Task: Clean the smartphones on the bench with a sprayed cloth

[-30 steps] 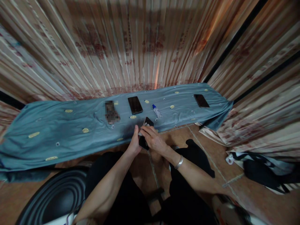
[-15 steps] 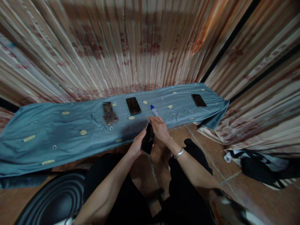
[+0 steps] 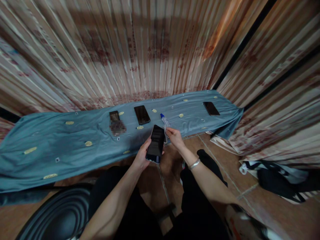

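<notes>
A black phone (image 3: 155,144) lies tilted in my left hand (image 3: 143,155), its glossy dark face turned up and my fingers round its edges. Just right of it, my right hand (image 3: 175,137) is closed in a pinch on a small pale, cloth-like piece (image 3: 165,134) beside the phone's edge. Beyond that hand, a clear bottle with a blue cap (image 3: 165,120) lies on the blue cloth. Another black phone (image 3: 142,115) rests to the left of the bottle, and a third (image 3: 211,108) is at the right end.
A bench under a blue patterned cloth (image 3: 67,140) runs across the view. On it, left of centre, is a dark object (image 3: 114,115), partly pixelated. Curtains (image 3: 155,50) hang behind. A black round ribbed object (image 3: 60,213) stands at lower left, and a dark bag (image 3: 277,181) lies on the right.
The phone in my left hand has turned so its face shows more fully. My right hand has moved from the phone's top edge slightly right and down, and the pale piece now shows.
</notes>
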Demonstrator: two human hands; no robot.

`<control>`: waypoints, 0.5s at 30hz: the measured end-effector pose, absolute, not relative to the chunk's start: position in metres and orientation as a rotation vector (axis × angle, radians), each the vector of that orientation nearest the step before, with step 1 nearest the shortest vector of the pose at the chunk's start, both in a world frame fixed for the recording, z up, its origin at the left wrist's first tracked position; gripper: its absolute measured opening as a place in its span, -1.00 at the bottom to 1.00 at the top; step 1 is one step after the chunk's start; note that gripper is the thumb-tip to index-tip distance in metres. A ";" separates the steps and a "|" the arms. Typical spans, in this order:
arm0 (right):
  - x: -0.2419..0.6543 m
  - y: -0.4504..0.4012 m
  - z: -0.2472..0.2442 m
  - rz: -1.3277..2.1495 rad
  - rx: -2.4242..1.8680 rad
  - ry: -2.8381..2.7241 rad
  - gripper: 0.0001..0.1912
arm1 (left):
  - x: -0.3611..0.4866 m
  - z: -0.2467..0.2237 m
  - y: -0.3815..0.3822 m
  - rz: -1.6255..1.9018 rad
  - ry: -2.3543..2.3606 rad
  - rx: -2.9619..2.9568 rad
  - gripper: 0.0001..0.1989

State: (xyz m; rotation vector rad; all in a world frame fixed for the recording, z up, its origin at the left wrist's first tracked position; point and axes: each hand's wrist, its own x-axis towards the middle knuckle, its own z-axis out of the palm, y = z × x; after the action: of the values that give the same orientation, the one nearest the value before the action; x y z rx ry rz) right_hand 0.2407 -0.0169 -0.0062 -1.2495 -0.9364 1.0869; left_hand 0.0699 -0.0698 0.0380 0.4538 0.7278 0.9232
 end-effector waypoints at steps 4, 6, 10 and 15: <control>0.234 -0.015 -0.010 1.214 -1.172 -0.805 -0.79 | 0.073 0.036 -0.068 0.972 0.720 0.459 -0.56; 0.230 -0.016 -0.010 1.266 -1.138 -0.751 -0.77 | 0.075 0.034 -0.066 1.015 0.739 0.482 -0.58; 0.226 -0.019 -0.009 1.340 -1.090 -0.695 -0.75 | 0.079 0.027 -0.062 1.157 0.757 0.572 -0.60; 0.221 -0.026 -0.007 1.400 -1.055 -0.686 -0.75 | 0.076 0.025 -0.058 1.190 0.751 0.609 -0.63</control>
State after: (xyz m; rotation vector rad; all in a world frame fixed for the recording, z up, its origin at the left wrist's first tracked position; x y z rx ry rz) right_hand 0.2213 -0.0260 -0.0068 -1.0554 -0.6865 1.4001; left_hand 0.0762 -0.0576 0.0249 0.6095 0.7509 1.1900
